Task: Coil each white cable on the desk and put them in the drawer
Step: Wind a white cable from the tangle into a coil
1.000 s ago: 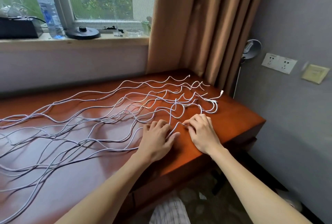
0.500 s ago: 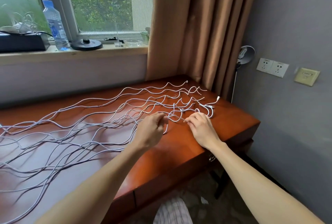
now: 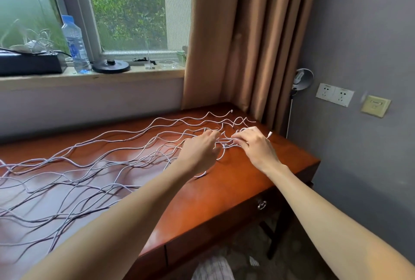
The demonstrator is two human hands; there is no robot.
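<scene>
A home or hotel room — wooden desk [image 3: 258,181], tan curtain [image 3: 235,44], wall sockets [image 3: 334,94], kettle base [image 3: 111,65]

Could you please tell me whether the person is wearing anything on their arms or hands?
The left hand and right hand are bare: no gloves, rings or watch show. The left forearm and right forearm are uncovered too, no sleeve in view.

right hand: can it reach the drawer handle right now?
Probably yes: the drawer handle sits below the right hand with nothing in front of it, though that hand is pinching a cable.
</scene>
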